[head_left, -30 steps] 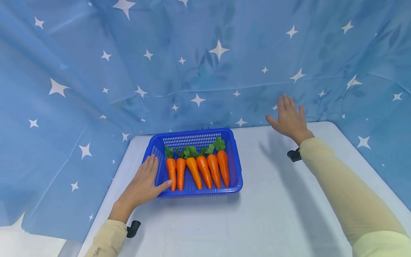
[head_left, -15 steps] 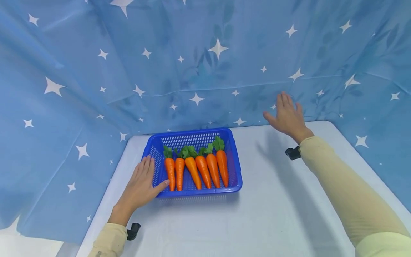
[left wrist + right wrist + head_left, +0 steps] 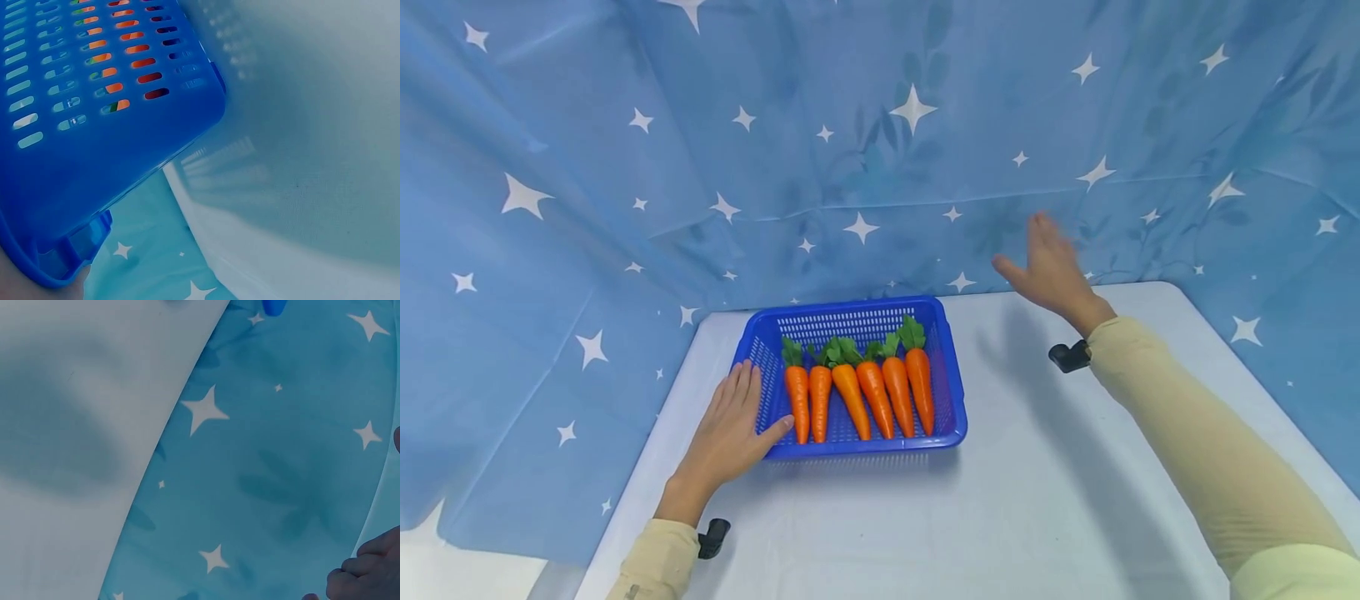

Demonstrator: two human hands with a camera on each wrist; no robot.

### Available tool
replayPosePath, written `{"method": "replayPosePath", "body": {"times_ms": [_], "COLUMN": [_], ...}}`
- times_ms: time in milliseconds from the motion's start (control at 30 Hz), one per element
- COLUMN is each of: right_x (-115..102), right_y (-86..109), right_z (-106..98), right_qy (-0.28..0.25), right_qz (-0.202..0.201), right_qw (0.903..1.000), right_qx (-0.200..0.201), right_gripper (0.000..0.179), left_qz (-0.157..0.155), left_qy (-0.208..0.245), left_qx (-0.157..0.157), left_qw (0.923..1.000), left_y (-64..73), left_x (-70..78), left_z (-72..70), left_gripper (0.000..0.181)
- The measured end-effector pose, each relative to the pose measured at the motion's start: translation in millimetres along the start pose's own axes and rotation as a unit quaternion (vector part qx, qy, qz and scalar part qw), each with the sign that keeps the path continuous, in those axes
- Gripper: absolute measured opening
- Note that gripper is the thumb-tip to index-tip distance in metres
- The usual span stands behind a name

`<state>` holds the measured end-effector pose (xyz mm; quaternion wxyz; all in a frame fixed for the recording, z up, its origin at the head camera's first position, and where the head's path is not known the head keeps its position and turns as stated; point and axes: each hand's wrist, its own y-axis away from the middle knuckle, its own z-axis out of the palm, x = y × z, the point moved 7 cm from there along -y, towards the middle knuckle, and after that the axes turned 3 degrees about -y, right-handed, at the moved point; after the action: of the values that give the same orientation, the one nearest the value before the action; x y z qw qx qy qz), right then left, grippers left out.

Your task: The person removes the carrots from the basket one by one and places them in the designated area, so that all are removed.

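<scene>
A blue perforated plastic basket (image 3: 880, 447) stands on the white-covered table toward the back left. Several orange carrots (image 3: 851, 400) with green leafy tops lie side by side in it, tips toward me. My left hand (image 3: 722, 433) rests on the basket's left rim near the front corner, fingers straight and thumb spread over the front rim. In the left wrist view the basket's slotted wall (image 3: 119, 134) shows orange through its holes. Raised above the table's back right, my right hand (image 3: 1051, 271) has its fingers extended, slightly blurred, and holds nothing.
A blue curtain (image 3: 865, 125) with white stars hangs behind and beside the table. The white tabletop (image 3: 880, 533) extends in front of and right of the basket, its back edge meeting the curtain. Dark wrist devices (image 3: 1069, 357) sit at both cuffs.
My right hand has moved slightly left over the table's back edge. My left hand stays at the basket's left rim, and the basket and carrots stay put.
</scene>
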<state>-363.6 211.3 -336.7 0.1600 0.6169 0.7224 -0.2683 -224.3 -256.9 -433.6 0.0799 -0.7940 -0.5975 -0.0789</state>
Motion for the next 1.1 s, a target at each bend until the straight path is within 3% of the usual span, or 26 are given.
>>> {"method": "replayPosePath", "body": {"times_ms": [333, 1100], "right_x": [-27.7, -92.8], "right_y": [-0.6, 5.3], "right_z": [15.6, 59.9], "right_qy": [-0.081, -0.159], "right_qz": [0.004, -0.009], "right_qw": [0.9965, 0.9837], "right_qx": [-0.021, -0.083], "right_gripper": [0.099, 0.093], "left_qz": [0.003, 0.002], "left_qy": [-0.006, -0.002], "left_qx": [0.013, 0.011], "left_qw": [0.9999, 0.9999], "left_y": [-0.7, -0.8], "left_x": [2.6, 1.9], "left_z": [-3.1, -4.7], "left_gripper": [0.101, 0.100]}}
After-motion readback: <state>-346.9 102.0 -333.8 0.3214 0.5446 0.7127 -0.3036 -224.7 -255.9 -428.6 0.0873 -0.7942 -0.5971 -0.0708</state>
